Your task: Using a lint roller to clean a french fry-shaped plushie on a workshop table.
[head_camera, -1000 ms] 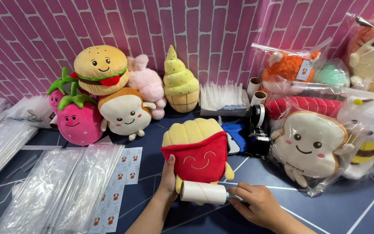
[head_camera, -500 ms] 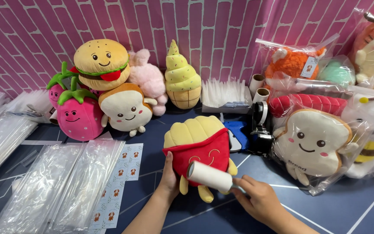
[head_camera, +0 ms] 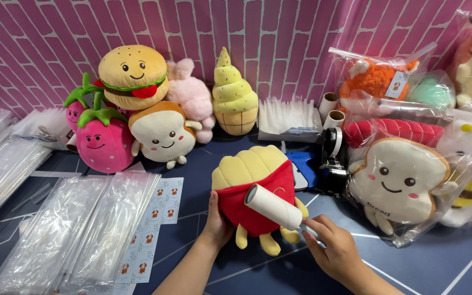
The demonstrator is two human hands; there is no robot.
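A french-fries plush toy [head_camera: 255,180] with a red pouch body and yellow feet stands on the dark blue table, a little below the middle of the view. My left hand [head_camera: 217,221] grips its left side. My right hand [head_camera: 331,251] holds the handle of a white lint roller [head_camera: 273,206], and the roll lies against the front of the red pouch.
Burger, strawberry, toast, pink and ice-cream plushes [head_camera: 162,131] stand at the back left. Clear plastic bags [head_camera: 77,226] and sticker sheets [head_camera: 151,232] lie at the left. A black tape dispenser [head_camera: 331,164] and bagged plushes [head_camera: 397,183] crowd the right.
The lint roller has moved up from the toy's feet onto its red front. The toy now stands more upright, turned slightly.
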